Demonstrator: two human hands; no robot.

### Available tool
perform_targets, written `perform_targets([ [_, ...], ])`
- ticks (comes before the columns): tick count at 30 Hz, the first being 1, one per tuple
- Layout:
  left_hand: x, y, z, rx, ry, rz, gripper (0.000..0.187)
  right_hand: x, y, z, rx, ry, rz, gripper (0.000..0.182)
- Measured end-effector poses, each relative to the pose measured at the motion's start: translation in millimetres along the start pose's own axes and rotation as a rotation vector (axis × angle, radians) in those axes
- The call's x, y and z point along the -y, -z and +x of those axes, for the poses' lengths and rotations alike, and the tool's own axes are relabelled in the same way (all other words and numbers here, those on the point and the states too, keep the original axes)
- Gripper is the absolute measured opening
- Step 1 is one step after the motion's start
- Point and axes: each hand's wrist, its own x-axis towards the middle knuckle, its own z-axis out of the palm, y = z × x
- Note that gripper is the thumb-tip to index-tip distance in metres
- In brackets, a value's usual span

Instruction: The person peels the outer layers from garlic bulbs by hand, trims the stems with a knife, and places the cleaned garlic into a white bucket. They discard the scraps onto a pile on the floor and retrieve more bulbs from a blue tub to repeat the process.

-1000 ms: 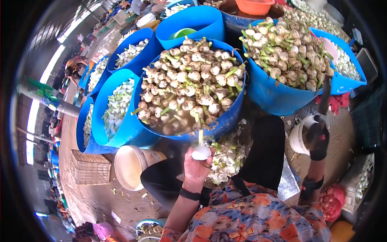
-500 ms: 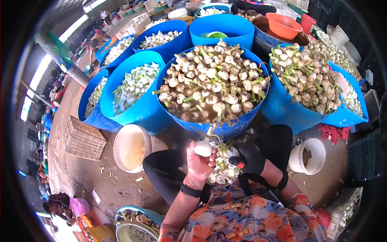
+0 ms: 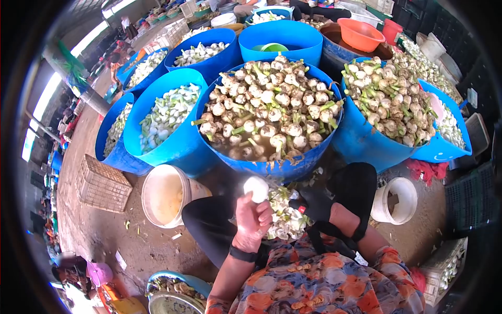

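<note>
My left hand [image 3: 251, 217] is closed around a white peeled bulb [image 3: 255, 189], which shows above the fingers. To its right, my right hand [image 3: 315, 205], in a dark glove, is wrapped round a knife whose red handle part [image 3: 301, 209] shows; its blade is hard to make out. Between and below the hands lies a heap of peelings [image 3: 286, 217]. In front of me stands a large blue tub [image 3: 293, 170] of muddy, unpeeled bulbs [image 3: 269, 104] in brown water. Peeled bulbs [image 3: 170, 112] fill the blue tub to its left.
White buckets stand at left [image 3: 164, 196] and right [image 3: 400, 201] of my knees. A wicker-like crate [image 3: 103, 183] is further left. Another blue tub [image 3: 366, 144] heaped with bulbs stands at right. An orange basin [image 3: 361, 35] sits behind. People are in the background.
The left hand has lifted the bulb slightly up and left, away from the knife. The bulb's stalk no longer shows. My right hand has shifted slightly, and the view has moved a little.
</note>
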Motion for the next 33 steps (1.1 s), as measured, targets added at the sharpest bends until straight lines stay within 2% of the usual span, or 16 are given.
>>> perform_targets([
  [2,-7.4,17.5,-0.6,0.134,-0.103,-0.028,0.028,-12.6,-0.6,-3.9,0.000,0.014,-0.120,0.035],
  [6,-20.7,17.6,4.6,-0.064,-0.238,0.054,0.023,-12.0,8.1,-7.0,0.042,-0.149,0.054,0.033],
  [9,-51.7,50.0,19.0,-0.045,-0.409,0.024,0.014,-20.7,2.2,1.3,-0.156,-0.104,0.281,0.029],
  [10,-63.5,47.3,18.3,-0.192,-0.458,0.059,0.012,-20.1,6.1,1.1,-0.145,-0.121,0.291,0.029],
  [12,-77.8,41.9,5.1,-0.302,-0.563,0.313,0.006,-22.5,12.9,1.8,-0.186,-0.111,0.327,0.027],
  [13,-79.5,46.7,3.5,-0.317,-0.562,0.309,0.006,-26.4,12.3,6.1,-0.174,-0.117,0.333,0.027],
  [15,-81.9,55.3,3.8,-0.539,-0.534,0.576,0.006,-35.1,9.9,15.4,-0.272,-0.028,0.626,0.015],
  [18,-80.8,91.5,34.0,-0.705,-0.434,0.493,0.009,-33.0,26.8,37.9,-0.143,-0.137,0.900,0.019],
  [19,-81.9,104.5,49.1,-0.740,-0.450,0.467,0.011,-33.6,24.3,50.1,-0.204,-0.123,0.943,0.015],
  [22,-81.2,149.3,96.2,-0.754,-0.438,0.544,0.010,-38.8,30.8,85.4,-0.242,-0.111,0.761,0.014],
  [23,-77.9,179.2,115.0,-0.762,-0.438,0.537,0.010,-55.4,26.6,98.4,-0.283,0.016,0.619,0.014],
  [27,-46.1,363.7,194.6,-0.700,-0.501,1.896,0.009,-56.7,29.9,112.9,-0.276,-0.220,0.864,0.012],
  [28,-37.4,377.9,206.2,-0.677,-0.437,2.160,0.011,-52.4,30.2,113.0,-0.304,-0.241,0.968,0.011],
  [30,-26.7,337.4,214.3,-0.705,-0.658,1.965,0.014,-51.7,30.6,113.2,-0.382,-0.217,0.923,0.019],
  [31,-17.7,345.5,225.2,-0.620,-0.716,1.001,0.015,-62.0,26.6,109.9,-0.406,-0.292,0.970,0.023],
  [33,-6.4,354.5,239.2,-0.671,-0.568,0.450,0.015,-59.4,29.7,114.6,-0.376,-0.367,1.096,0.033],
])
